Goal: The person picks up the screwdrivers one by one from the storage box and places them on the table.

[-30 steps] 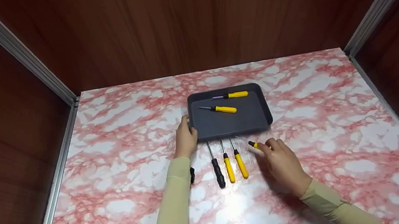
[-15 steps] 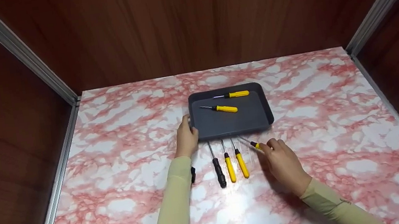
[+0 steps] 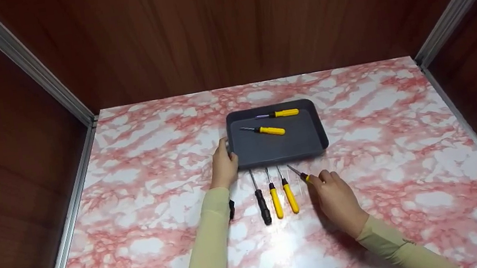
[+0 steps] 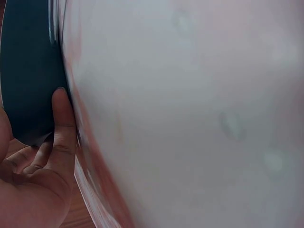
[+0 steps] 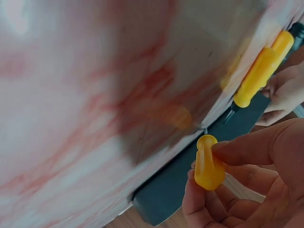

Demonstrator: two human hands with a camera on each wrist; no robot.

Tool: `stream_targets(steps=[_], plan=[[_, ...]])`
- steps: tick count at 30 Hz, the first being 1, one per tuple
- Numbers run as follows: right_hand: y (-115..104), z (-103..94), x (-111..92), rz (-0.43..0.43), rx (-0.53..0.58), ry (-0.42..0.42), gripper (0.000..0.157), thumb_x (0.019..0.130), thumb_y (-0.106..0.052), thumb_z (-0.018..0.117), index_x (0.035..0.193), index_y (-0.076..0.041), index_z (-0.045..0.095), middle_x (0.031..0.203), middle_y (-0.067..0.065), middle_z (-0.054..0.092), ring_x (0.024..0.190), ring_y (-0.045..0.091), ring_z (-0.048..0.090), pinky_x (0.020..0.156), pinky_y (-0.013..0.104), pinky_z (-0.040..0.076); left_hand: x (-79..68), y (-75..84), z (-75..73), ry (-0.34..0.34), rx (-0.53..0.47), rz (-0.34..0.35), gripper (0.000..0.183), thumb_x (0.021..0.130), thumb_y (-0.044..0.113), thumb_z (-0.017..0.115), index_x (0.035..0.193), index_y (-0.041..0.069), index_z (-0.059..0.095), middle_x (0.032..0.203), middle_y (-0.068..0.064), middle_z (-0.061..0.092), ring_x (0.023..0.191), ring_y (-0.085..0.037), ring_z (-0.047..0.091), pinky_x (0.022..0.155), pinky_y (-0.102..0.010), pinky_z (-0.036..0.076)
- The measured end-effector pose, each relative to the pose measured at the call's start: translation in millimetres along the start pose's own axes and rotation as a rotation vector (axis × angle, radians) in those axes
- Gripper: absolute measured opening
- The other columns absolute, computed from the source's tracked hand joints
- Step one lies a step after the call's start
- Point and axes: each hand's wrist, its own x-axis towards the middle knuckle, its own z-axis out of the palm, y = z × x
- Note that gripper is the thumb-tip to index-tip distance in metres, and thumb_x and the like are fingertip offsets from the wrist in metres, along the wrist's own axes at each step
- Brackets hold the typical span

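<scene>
A dark grey tray [image 3: 287, 145] stands toward the back of the table. My left hand [image 3: 224, 168] holds its near left corner, the thumb [image 4: 63, 118] against the near wall and other fingers round the side. Right of the tools, my right hand [image 3: 337, 199] pinches a yellow-handled screwdriver [image 3: 305, 177], its shaft pointing up and left at the tray's near edge. The right wrist view shows the yellow handle [image 5: 209, 164] between thumb and fingers. Two yellow-handled screwdrivers [image 3: 277, 204] [image 3: 291, 199] and a black-handled screwdriver [image 3: 263, 208] lie side by side, tips toward the tray.
Inside the tray lie two more yellow screwdrivers [image 3: 286, 113] [image 3: 272, 131]. A black object [image 3: 232, 209] shows beside the left sleeve, mostly hidden. The red-and-white marbled table [image 3: 145, 204] is enclosed by dark wood panels [image 3: 241, 25] at the back and sides.
The screwdriver in my right hand has shifted slightly, its tip now a little farther right of the neighbouring screwdriver. My left hand stays at the tray's corner.
</scene>
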Motion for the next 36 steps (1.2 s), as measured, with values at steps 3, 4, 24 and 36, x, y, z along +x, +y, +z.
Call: stream_targets(steps=[3, 4, 24, 36], plan=[[-3.4, 1.5, -1.8, 0.015, 0.013, -0.023, 0.029, 0.073, 0.003, 0.06, 0.101, -0.004, 0.061, 0.076, 0.011, 0.046, 0.062, 0.027, 0.044, 0.05, 0.035, 0.042, -0.8, 0.8, -0.7, -0.013, -0.017, -0.005, 0.047, 0.086, 0.001, 0.045, 0.131, 0.007, 0.037, 0.073, -0.006, 0.047, 0.056, -0.016, 0.04, 0.055, -0.03, 0.035], [-4.4, 1.9, -2.2, 0.018, 0.015, -0.03, 0.031, 0.072, 0.004, 0.061, 0.102, -0.004, 0.061, 0.076, 0.011, 0.046, 0.062, 0.027, 0.044, 0.048, 0.034, 0.042, -1.1, 1.1, -0.9, -0.015, -0.02, -0.005, 0.046, 0.086, 0.001, 0.045, 0.131, 0.007, 0.037, 0.072, -0.006, 0.046, 0.055, -0.015, 0.04, 0.054, -0.029, 0.035], [-12.4, 9.1, -1.6, -0.003, 0.013, -0.026, 0.028, 0.075, -0.003, 0.061, 0.103, -0.002, 0.059, 0.078, 0.011, 0.046, 0.062, 0.027, 0.046, 0.045, 0.034, 0.042, -1.8, 0.5, -0.9, -0.002, -0.015, 0.005, 0.045, 0.086, 0.001, 0.046, 0.13, 0.007, 0.038, 0.076, -0.006, 0.048, 0.059, -0.016, 0.042, 0.058, -0.03, 0.036], [-16.5, 10.6, 0.8, -0.004, 0.03, -0.048, 0.028, 0.077, -0.003, 0.058, 0.105, 0.001, 0.057, 0.079, 0.011, 0.044, 0.058, 0.025, 0.046, 0.046, 0.033, 0.043, -0.9, -0.7, 0.1, -0.002, -0.031, 0.017, 0.047, 0.086, 0.0, 0.046, 0.131, 0.005, 0.037, 0.07, -0.005, 0.046, 0.053, -0.014, 0.039, 0.053, -0.029, 0.034]])
